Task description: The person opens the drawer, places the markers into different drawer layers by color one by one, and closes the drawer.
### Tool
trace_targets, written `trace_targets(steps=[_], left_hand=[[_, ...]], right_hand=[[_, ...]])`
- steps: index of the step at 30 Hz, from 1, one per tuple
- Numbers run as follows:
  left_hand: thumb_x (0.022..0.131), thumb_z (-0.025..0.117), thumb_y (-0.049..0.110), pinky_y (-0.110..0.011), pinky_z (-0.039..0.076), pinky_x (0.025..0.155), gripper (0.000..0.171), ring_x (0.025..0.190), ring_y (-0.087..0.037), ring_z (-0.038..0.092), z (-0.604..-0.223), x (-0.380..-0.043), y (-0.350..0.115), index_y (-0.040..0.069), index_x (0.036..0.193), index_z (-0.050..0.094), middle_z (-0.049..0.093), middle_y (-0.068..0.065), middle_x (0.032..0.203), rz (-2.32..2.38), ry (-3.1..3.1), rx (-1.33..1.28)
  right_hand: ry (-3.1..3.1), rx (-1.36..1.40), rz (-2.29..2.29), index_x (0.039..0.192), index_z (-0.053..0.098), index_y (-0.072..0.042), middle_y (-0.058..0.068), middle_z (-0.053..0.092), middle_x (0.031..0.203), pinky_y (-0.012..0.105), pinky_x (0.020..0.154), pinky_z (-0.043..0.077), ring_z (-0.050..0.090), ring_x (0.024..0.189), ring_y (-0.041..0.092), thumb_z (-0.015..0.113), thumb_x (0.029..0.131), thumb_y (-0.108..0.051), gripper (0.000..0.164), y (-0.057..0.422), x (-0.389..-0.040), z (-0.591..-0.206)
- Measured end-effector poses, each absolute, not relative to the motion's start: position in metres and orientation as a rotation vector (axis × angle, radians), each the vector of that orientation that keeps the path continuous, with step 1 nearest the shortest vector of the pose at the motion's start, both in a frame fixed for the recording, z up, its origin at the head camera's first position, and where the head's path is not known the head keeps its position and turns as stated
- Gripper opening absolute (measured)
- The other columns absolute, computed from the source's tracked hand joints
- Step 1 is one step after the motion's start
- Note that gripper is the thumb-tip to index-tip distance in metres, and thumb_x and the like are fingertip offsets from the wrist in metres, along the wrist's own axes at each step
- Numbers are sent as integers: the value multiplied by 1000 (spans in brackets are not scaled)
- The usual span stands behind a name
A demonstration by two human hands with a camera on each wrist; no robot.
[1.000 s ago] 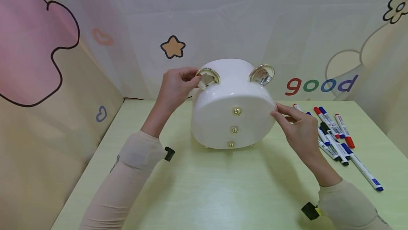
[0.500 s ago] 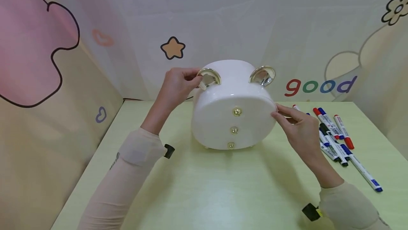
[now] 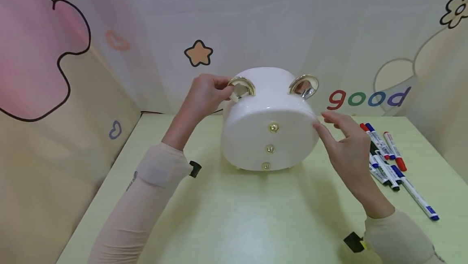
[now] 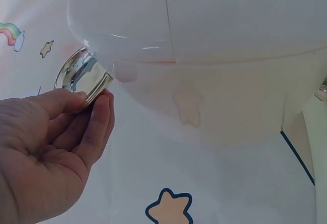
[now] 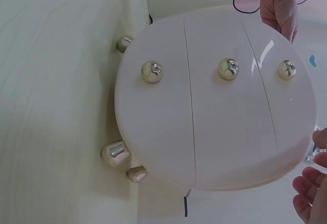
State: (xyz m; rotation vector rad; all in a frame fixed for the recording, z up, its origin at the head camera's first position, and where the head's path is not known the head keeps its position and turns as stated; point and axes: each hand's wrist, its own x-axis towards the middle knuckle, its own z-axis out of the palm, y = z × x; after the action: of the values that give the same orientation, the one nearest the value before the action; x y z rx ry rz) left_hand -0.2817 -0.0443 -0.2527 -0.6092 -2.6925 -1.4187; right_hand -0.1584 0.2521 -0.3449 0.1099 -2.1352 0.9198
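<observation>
A white, rounded storage box with two gold ears stands on the table in the head view. Three gold knobs, the top knob among them, run down its front; seams divide that front into drawers in the right wrist view. My left hand pinches the left gold ear between thumb and fingers. At the box's right edge is my right hand, its thumb tip at the upper side and its fingers spread away from the thumb. The right gold ear sits above it, untouched.
Several markers with red, blue and black caps lie in a loose pile right of the right hand. A patterned cloth hangs behind the pale green table. Small gold feet hold up the box.
My right hand's fingers have come away from the box and spread, leaving the thumb near its edge. The box has shifted slightly right, with the left hand still pinching the ear.
</observation>
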Motion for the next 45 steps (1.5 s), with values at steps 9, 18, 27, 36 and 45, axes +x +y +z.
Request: trace_targets(steps=[9,18,27,36,45], left_hand=[[103,65,14,-29,56,69,25,94,-19,73,-247,-285,-46,11,126,76,76,-6,110,-1385,-2761,-631],[104,64,13,-20,44,55,24,96,-23,73,-245,-285,-46,9,125,75,75,-7,109,-1401,-2796,-655],[103,64,14,-21,52,64,25,93,-20,73,-244,-285,-47,9,126,75,75,-7,109,-1435,-2793,-640],[103,64,13,-21,51,65,25,94,-22,73,-246,-285,-49,8,126,75,75,-8,110,-1432,-2800,-640],[103,65,13,-20,48,59,25,91,-19,73,-244,-285,-48,7,125,75,76,-8,108,-1413,-2788,-663]], right_hand=[[-1963,245,857,115,75,1,16,72,112,9,90,47,68,94,31,83,84,4,32,227,-153,-330],[-2029,318,843,111,74,2,14,72,94,6,73,46,63,78,20,82,86,3,26,214,-148,-331],[-2120,419,852,109,67,3,12,71,92,7,70,47,63,69,19,81,88,0,26,194,-156,-337],[-2117,480,848,105,65,3,11,67,85,12,61,50,63,62,12,80,88,-1,23,178,-165,-344],[-2106,479,853,102,64,1,10,67,84,13,56,46,59,58,10,80,88,-2,22,172,-172,-347]])
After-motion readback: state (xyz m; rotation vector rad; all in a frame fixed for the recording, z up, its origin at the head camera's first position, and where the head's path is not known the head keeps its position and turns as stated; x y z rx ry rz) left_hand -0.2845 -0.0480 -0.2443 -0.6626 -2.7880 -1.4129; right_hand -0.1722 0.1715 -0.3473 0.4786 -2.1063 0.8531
